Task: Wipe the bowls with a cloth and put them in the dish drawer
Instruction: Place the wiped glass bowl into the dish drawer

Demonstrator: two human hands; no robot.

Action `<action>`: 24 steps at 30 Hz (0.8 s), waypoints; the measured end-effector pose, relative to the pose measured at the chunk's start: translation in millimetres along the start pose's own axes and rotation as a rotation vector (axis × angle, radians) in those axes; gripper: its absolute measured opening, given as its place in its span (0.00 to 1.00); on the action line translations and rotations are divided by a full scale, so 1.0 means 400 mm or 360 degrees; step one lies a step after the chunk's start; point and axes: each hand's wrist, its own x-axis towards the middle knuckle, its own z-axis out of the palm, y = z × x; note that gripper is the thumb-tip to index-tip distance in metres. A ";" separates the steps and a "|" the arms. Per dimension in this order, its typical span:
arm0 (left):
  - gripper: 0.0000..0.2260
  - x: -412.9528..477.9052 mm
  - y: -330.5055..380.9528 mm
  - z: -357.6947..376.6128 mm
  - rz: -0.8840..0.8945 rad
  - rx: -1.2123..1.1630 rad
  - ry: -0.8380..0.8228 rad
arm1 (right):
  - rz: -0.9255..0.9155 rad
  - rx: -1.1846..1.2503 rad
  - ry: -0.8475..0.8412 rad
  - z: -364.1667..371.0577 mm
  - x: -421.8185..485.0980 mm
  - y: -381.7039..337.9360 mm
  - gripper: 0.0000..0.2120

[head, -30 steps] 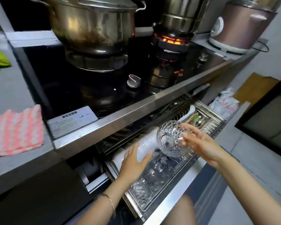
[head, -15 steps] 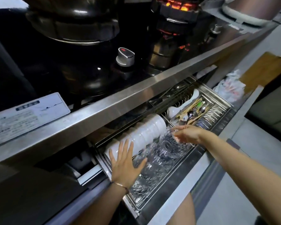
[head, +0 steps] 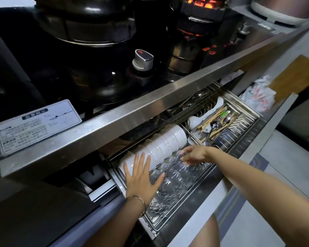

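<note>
The left hand lies flat and fully open at the 8 o'clock end of the dish drawer. Its fingers are spread straight across the end of the row of white bowls and its thumb reaches toward the row of glass bowls, so it steadies and grips nothing. The 2 rows stand on edge side by side, white behind and glass in front. At the 2 o'clock end of the glass row the right hand has its fingers curled down over the cut-glass bowl, which touches its neighbours in the rack. That bowl looks rigid, fairly heavy for its size and brittle, and its faceted wall should give more purchase than smooth glass. It could still chip if knocked against the next bowl. The rim and upper wall seem the safest hold, with the thumb opposite the fingers. Room is tight: the steel counter edge overhangs the drawer at 12 o'clock, so the hands can enter and leave only from the 5 o'clock side. The cutlery basket at 2 o'clock blocks the row's far end, leaving only a narrow gap beside it.
</note>
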 end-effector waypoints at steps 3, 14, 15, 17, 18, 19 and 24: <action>0.41 0.002 -0.001 0.002 0.0003 -0.0010 0.0013 | -0.0042 -0.0004 0.0012 0.000 0.000 0.000 0.14; 0.39 0.002 0.000 -0.014 0.0001 0.0009 -0.0108 | -0.0264 -0.0418 0.0396 -0.033 -0.043 0.002 0.07; 0.40 0.002 0.000 -0.021 0.0014 -0.0001 -0.0116 | -0.0338 -0.0462 0.0474 -0.039 -0.060 0.002 0.08; 0.41 0.001 0.001 -0.043 0.0025 -0.0055 -0.0166 | -0.0476 -0.0485 0.0617 -0.048 -0.103 -0.001 0.08; 0.39 -0.001 0.004 -0.060 0.0026 -0.0101 -0.0206 | -0.0532 -0.0465 0.0671 -0.049 -0.128 -0.003 0.07; 0.36 -0.005 0.010 -0.080 0.0037 -0.0158 -0.0251 | -0.0578 -0.0437 0.0711 -0.046 -0.154 -0.005 0.05; 0.19 -0.055 0.055 -0.250 0.0344 -0.0359 -0.0276 | -0.0971 -0.0301 0.0859 0.012 -0.319 -0.047 0.06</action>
